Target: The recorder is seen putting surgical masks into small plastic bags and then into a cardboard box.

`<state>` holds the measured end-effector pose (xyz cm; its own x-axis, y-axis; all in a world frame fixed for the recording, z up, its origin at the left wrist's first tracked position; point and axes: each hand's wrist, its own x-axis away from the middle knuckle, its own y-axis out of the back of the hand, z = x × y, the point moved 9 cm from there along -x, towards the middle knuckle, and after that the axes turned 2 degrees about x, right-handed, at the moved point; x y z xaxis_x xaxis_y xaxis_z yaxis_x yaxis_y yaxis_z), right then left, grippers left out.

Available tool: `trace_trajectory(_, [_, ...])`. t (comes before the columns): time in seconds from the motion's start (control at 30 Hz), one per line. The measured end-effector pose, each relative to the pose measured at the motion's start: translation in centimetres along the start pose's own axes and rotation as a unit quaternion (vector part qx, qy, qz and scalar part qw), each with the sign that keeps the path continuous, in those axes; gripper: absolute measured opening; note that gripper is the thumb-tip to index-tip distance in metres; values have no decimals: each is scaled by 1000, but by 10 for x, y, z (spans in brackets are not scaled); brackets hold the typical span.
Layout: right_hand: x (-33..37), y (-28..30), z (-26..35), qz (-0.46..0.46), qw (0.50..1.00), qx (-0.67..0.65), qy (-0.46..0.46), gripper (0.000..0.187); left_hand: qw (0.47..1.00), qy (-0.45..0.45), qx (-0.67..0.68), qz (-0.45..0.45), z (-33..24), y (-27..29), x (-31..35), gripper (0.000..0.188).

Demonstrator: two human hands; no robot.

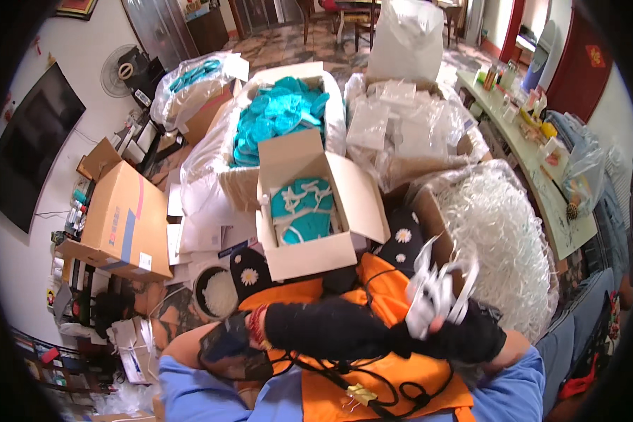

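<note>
Several wht. strips (pixel 429 294), prob. flat, loop & splay at fingers (pixel 436 324).

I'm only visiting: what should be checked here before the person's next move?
1. White strips in hand: ok, bunched at the right hand.
2. Left hand gripping too: cannot tell, it blends into the dark coverings.
3. Front carton open: ok, its flaps stand spread.
4. Teal pieces visible inside that carton: ok.
5. More strips within view: ok, a white heap fills the box at right.
6. Black cord tucked away: not ok, it loops over orange cloth.
</note>
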<state>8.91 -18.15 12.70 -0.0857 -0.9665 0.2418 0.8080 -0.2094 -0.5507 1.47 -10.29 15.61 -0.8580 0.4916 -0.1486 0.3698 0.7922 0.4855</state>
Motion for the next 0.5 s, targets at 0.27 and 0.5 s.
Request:
trace_trajectory(0.27, [31, -25, -17, 96, 981, 103, -130, 35, 984, 153, 89, 30, 18, -31, 55, 24])
trace_trajectory(0.5, [17, 8, 59, -73, 941, 304, 134, 23, 984, 74, 59, -150, 40, 16, 97, 22])
